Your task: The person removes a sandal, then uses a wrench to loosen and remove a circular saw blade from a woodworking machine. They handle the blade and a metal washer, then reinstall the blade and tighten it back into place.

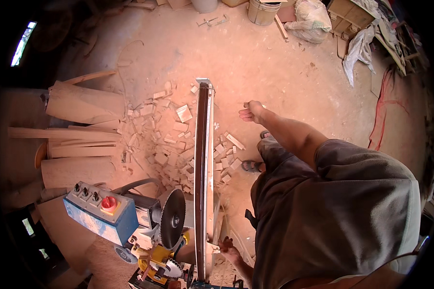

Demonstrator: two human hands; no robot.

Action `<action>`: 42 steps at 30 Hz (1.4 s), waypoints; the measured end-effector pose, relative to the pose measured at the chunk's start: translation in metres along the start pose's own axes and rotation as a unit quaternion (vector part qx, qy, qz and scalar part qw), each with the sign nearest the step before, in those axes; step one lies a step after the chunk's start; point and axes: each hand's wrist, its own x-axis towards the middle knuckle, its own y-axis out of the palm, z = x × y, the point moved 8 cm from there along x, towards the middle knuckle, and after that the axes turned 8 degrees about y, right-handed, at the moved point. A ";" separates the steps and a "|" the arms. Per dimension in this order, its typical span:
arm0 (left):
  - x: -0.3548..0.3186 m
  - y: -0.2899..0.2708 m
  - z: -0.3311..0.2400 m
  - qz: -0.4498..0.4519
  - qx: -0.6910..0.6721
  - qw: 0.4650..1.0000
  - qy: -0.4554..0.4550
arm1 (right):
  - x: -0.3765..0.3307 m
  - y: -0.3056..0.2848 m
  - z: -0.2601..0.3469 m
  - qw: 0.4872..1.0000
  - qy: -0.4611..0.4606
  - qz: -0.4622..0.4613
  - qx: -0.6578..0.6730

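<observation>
My right hand (253,111) is stretched out in the air to the right of a long, narrow metal rail (203,168). Its fingers point toward the rail and look empty. My left hand (230,249) is low in the view, its fingers somewhat spread beside a small pale bracket (212,248) on the rail's near end. Whether the fingertips touch the bracket is hard to make out. Left of the rail stands a large dark circular saw blade (173,219). A smaller toothed blade (172,268) sits below it among yellow machine parts.
A blue control box (101,212) with a red knob (109,204) stands left of the large blade. Wood offcuts (169,154) litter the floor around the rail. Boards and curved wood pieces (84,102) lie at left. A bucket (264,13) and white sack (311,20) stand far back.
</observation>
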 end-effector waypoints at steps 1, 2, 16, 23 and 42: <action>0.005 0.000 -0.002 0.011 -0.037 0.999 0.017 | 0.011 0.014 0.005 1.000 0.008 0.002 0.010; 0.004 0.000 -0.001 0.021 -0.075 0.996 0.034 | 0.022 0.028 0.012 1.000 0.015 0.004 0.019; -0.059 0.174 -0.135 -0.071 0.076 0.970 -0.218 | 0.169 0.115 0.020 0.969 0.235 0.016 0.073; -0.049 0.218 -0.173 -0.060 0.120 0.963 -0.235 | 0.275 0.105 0.031 0.965 0.114 0.087 0.221; -0.073 0.289 -0.186 -0.161 -0.046 0.968 -0.186 | -0.032 0.200 0.284 0.879 -0.298 0.357 -0.107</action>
